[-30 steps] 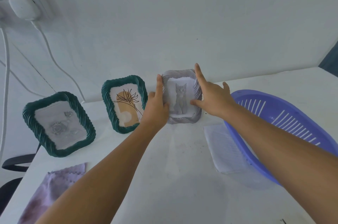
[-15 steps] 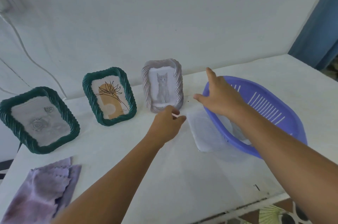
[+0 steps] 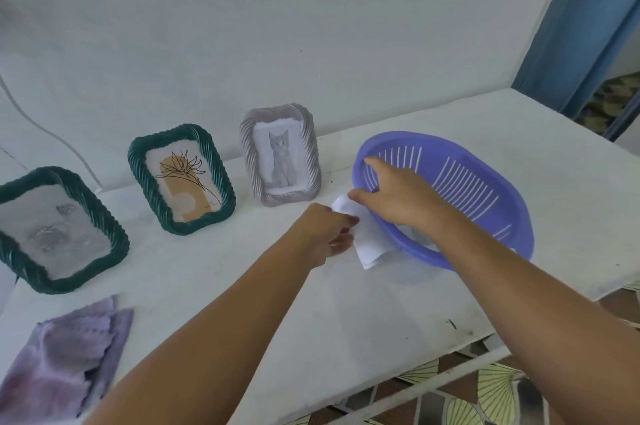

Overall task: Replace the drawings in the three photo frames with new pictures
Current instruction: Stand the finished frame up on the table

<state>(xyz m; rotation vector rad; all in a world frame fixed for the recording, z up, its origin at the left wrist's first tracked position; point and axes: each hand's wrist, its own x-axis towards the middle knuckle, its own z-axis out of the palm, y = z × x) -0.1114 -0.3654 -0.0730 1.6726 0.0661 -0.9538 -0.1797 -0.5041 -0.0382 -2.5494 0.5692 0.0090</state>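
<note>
L hand [image 3: 325, 230] pinching white paper sheets [image 3: 367, 244] tucked under purple slotted plastic basket [image 3: 485, 182]; R hand [image 3: 398, 196] open on rim. Lift basket edge, slide sheets flat (don't crease). Three rope-edged photo frames [image 3: 280, 156] stand upright just left

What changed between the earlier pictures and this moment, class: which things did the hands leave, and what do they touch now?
Both hands let go of the grey cat frame and moved right. The left hand now pinches the edge of the white paper lying partly under the purple basket; the right hand rests on the basket's near rim. The three frames and the purple cloth stayed where they were.
</note>
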